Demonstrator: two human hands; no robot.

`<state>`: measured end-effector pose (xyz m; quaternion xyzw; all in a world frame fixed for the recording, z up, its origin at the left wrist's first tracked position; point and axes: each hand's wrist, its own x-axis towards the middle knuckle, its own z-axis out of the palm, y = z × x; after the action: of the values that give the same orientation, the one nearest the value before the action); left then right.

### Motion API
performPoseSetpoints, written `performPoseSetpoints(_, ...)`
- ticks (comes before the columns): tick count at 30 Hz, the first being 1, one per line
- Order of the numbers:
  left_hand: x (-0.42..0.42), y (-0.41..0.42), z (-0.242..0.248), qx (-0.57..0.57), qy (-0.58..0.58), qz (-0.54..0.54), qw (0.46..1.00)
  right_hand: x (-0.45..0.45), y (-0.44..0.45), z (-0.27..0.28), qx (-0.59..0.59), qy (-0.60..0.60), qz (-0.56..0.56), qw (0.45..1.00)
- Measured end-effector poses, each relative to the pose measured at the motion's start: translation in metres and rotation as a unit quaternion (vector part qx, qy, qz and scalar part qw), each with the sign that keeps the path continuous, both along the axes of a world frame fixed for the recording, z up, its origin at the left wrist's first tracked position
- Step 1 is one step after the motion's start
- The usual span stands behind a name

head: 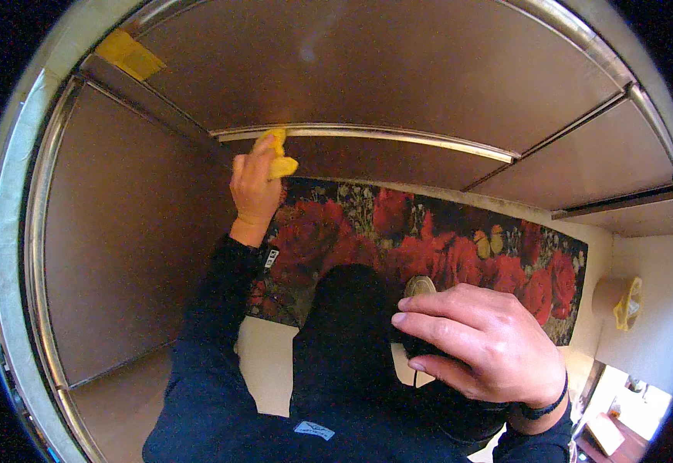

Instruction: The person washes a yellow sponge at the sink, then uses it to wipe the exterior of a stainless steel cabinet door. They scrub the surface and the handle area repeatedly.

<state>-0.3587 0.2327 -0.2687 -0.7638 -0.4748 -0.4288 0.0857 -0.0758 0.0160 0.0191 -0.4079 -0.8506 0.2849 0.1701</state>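
My left hand point(255, 185) grips a yellow cloth point(281, 166). It presses the cloth at the left part of a shiny metal trim strip point(371, 132) that runs along the lower part of a brown panel point(383, 69). Closer to the camera is my right hand point(487, 341), palm down over my right leg, with its fingers a little bent and apart and nothing seen in them. Whether its palm touches the leg is hidden. A dark band circles the right wrist.
Under my legs lies a dark mat with red roses point(325, 231). Another brown panel point(111, 249) stands close on the left. A bin with a yellow liner point(626, 304) stands by the wall at right. A yellow patch point(131, 55) shows at upper left.
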Motion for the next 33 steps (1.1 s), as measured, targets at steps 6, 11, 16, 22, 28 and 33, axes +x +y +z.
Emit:
performPoseSetpoints(6,0.037,-0.013,0.003,0.007,-0.299,0.086,0.950,0.019,-0.015,0.004,0.005,0.001,-0.012,1.000)
performPoseSetpoints(11,0.020,0.001,-0.010,-0.069,-0.493,0.181,0.848,0.046,-0.030,0.004,0.015,-0.005,-0.035,0.999)
performPoseSetpoints(16,0.037,0.023,-0.010,-0.002,-0.433,0.201,0.879,0.047,-0.041,0.007,0.001,-0.007,-0.022,1.000)
performPoseSetpoints(22,0.124,0.014,0.013,-0.078,-0.554,0.172,0.811,0.044,-0.037,0.011,0.000,-0.007,0.002,1.000)
performPoseSetpoints(28,0.228,-0.025,0.012,-0.045,-0.458,0.016,0.888,0.045,-0.033,-0.001,0.012,-0.007,-0.007,1.000)
performPoseSetpoints(33,0.234,-0.039,0.023,-0.044,-0.278,-0.136,0.950,0.030,-0.016,-0.001,-0.021,-0.003,0.015,1.000)
